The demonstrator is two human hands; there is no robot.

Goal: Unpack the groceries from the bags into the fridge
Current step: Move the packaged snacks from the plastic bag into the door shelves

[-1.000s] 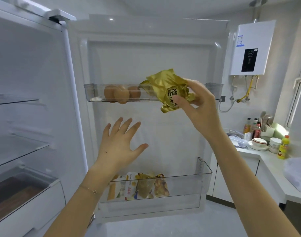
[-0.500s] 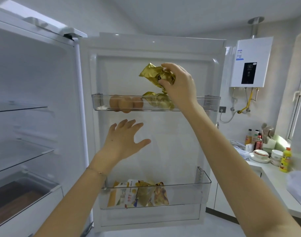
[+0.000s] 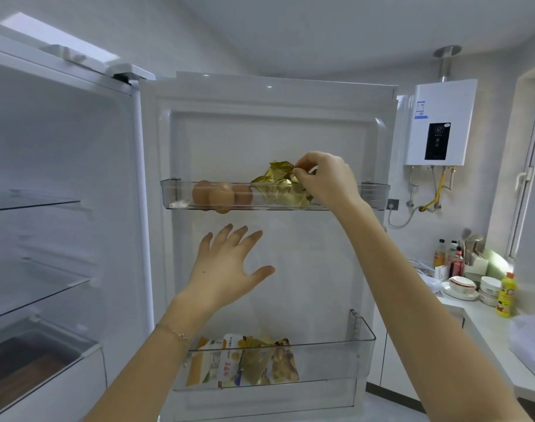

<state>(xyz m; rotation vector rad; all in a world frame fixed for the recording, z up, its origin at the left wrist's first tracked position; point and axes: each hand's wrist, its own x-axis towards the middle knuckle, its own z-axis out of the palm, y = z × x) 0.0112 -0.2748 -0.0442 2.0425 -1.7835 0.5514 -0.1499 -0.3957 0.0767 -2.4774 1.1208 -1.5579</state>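
The fridge door stands open in front of me. Its upper clear door shelf (image 3: 375, 190) holds three brown eggs (image 3: 222, 194) on the left and crinkled gold foil packets (image 3: 278, 185) in the middle. My right hand (image 3: 324, 178) reaches over the shelf rim and pinches the top gold packet, which sits on another gold packet in the shelf. My left hand (image 3: 226, 263) hovers below the shelf with spread straight fingers, holding nothing. The lower door bin (image 3: 360, 357) holds several snack packets (image 3: 241, 363).
The fridge interior on the left has glass shelves (image 3: 38, 287) and a drawer (image 3: 28, 360). To the right, a counter (image 3: 485, 318) carries bowls, bottles, a yellow bottle (image 3: 506, 296) and a white plastic bag (image 3: 530, 339). A water heater (image 3: 439, 123) hangs on the wall.
My right hand has lowered the gold packet from above the upper door shelf down into it, onto the other gold packet. My left hand has stayed below the shelf.
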